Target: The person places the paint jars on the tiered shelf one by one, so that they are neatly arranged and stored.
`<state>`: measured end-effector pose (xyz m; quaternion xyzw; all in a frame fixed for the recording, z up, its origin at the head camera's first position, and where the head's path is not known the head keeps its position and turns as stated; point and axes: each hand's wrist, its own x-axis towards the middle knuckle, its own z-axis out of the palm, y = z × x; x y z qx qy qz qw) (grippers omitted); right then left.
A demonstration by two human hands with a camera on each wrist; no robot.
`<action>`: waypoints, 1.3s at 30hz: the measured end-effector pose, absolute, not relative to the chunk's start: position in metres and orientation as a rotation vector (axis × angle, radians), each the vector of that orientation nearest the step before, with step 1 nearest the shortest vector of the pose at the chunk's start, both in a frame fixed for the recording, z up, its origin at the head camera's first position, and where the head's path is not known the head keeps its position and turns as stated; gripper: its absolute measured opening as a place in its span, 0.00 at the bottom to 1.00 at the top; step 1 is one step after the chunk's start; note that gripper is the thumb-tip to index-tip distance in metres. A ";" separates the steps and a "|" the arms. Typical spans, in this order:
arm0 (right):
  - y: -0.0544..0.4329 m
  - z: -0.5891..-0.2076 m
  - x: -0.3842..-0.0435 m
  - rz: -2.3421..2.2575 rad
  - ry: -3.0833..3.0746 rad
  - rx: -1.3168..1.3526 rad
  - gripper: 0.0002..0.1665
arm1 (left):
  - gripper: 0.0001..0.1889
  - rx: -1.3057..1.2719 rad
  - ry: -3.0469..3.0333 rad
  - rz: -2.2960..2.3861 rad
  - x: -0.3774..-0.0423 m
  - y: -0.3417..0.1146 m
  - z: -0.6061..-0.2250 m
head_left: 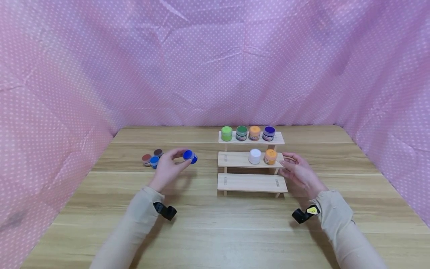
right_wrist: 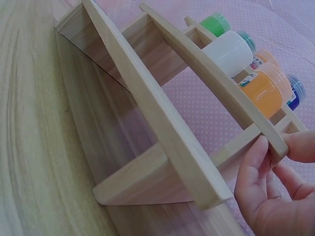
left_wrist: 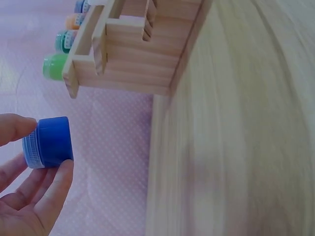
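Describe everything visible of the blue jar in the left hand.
The blue jar looks like plastic, short, smooth and round, with a clear, ribbed lid on. The left hand pinches it between thumb and fingers, somewhat tilted, lid upward, above the table, left of the wooden stand. Nothing else appears to touch it.

Pink, white-dotted cloth (head_left: 201,82) hangs creased on 3 sides; the table (head_left: 228,231) between shows pale wood grain.
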<state>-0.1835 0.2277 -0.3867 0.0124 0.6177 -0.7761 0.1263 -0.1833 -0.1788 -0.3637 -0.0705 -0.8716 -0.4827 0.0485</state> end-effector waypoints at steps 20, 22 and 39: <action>0.226 -0.386 -0.184 -2.264 1.813 0.020 0.14 | 0.20 -0.271 -2.464 -1.660 -0.190 -0.139 -0.351; 0.226 -0.386 -0.184 -2.270 1.804 0.011 0.14 | 0.20 -0.286 -2.449 -1.675 -0.191 -0.134 -0.351; 0.226 -0.388 -0.183 -2.301 1.774 -0.003 0.15 | 0.20 -0.384 -2.462 -1.716 -0.197 -0.098 -0.349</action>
